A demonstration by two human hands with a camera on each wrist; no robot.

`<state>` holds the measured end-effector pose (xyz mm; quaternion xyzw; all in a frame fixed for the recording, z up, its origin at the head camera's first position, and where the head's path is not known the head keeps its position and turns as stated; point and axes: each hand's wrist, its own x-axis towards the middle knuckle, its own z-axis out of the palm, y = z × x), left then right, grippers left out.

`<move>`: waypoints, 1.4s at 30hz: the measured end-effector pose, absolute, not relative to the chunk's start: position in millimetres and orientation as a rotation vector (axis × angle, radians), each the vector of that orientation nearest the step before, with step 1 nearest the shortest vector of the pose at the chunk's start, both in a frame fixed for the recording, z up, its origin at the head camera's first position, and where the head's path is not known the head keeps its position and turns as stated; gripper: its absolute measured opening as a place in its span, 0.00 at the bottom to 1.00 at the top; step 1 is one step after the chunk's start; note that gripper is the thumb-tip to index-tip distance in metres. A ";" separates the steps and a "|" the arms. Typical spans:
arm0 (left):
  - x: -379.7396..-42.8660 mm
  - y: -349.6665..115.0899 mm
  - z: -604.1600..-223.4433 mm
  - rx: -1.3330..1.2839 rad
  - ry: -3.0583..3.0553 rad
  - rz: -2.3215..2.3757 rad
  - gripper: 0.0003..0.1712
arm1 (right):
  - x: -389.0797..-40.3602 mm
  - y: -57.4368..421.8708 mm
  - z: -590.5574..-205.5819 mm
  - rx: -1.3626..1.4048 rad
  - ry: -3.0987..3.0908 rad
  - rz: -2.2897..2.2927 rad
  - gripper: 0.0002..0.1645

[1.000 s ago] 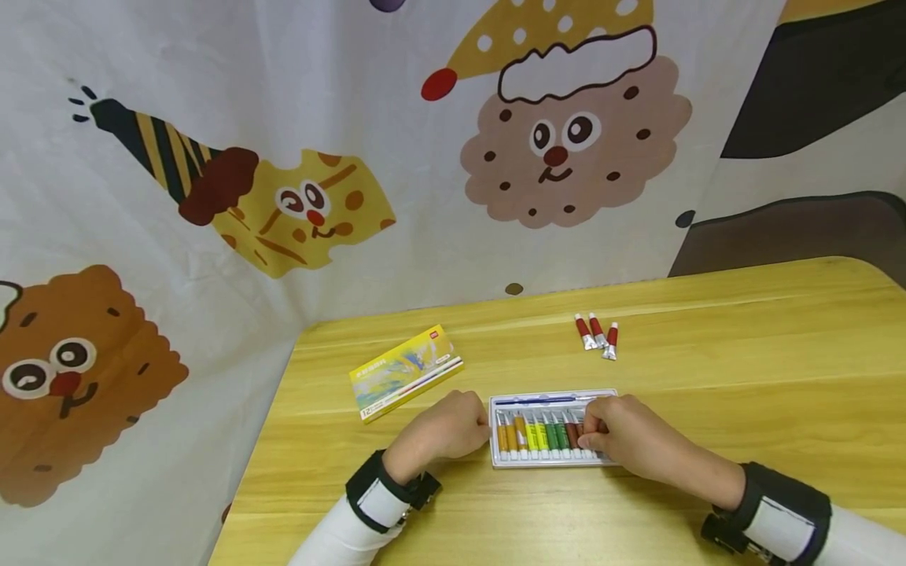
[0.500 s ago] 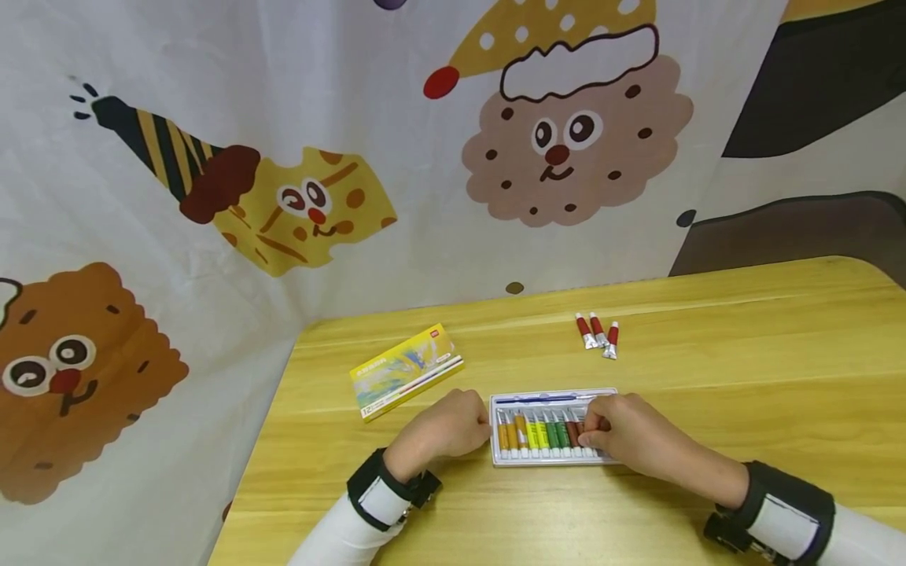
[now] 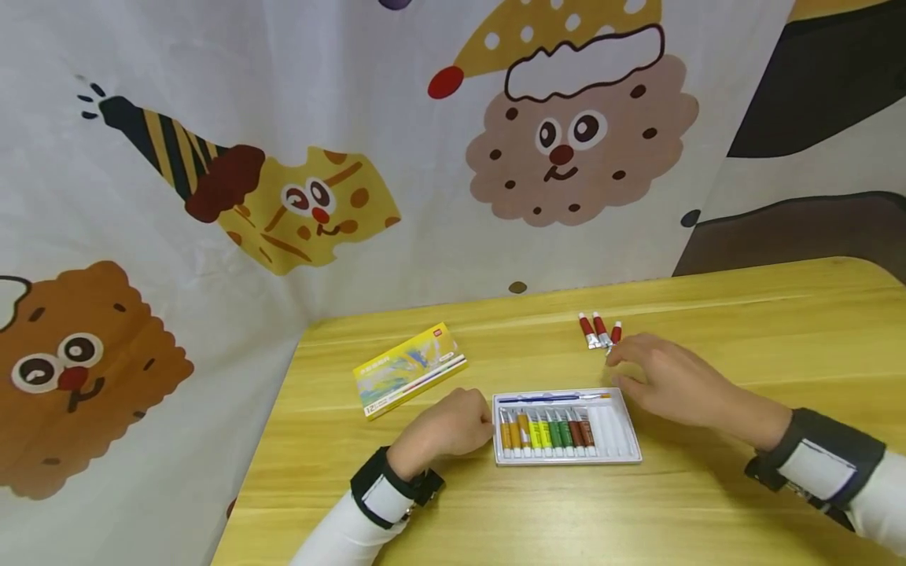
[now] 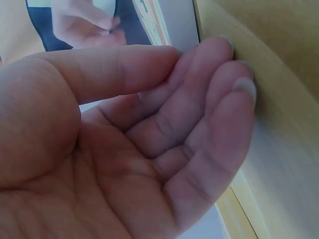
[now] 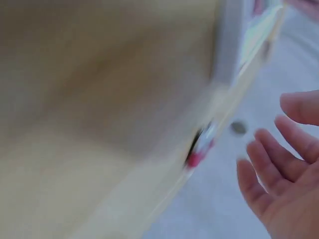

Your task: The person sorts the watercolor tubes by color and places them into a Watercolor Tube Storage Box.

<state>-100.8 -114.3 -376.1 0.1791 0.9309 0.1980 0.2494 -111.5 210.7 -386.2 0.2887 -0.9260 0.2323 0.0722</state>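
Observation:
A white plastic tray (image 3: 566,462) lies on the table, holding a row of small paint tubes (image 3: 545,434) in orange, yellow, green and brown. Bare white slots show at its right end. My left hand (image 3: 456,423) rests beside the tray's left edge; in the left wrist view its fingers are loosely curled with nothing in them. Beyond the tray's right end is my right hand (image 3: 675,381), its fingers apart and holding nothing in the right wrist view. Just past its fingertips lie several small red paint tubes (image 3: 587,330), one partly hidden by the hand.
A blue-handled paintbrush (image 3: 538,399) lies in the tray's top groove. A yellow flat box (image 3: 410,369) sits at the left, behind my left hand. The wooden table (image 3: 778,338) ends at a hanging cloth (image 3: 439,259) printed with cartoon figures.
My right hand has left the tray's right end and moved back and to the right, up to the loose red tubes. The tray's right slots now show. My left hand has stayed.

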 end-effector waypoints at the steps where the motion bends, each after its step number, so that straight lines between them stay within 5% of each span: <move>1: -100.8 -114.2 -375.7 0.488 2.535 0.539 0.26 | -117.4 215.7 -387.4 0.895 -2.747 0.616 0.17; 5: -101.1 -113.9 -375.4 0.481 2.533 0.534 0.26 | -140.7 236.1 -395.9 0.991 -2.651 0.383 0.31; 12: -101.9 -114.4 -377.5 0.480 2.535 0.523 0.27 | -161.7 254.8 -407.7 0.988 -2.795 0.206 0.38; 26: -102.7 -113.8 -378.4 0.463 2.537 0.518 0.27 | -175.3 252.7 -418.5 1.055 -2.689 0.126 0.12; 42: -101.4 -114.8 -378.1 0.466 2.532 0.523 0.27 | -161.7 238.1 -415.9 1.049 -2.766 -0.006 0.09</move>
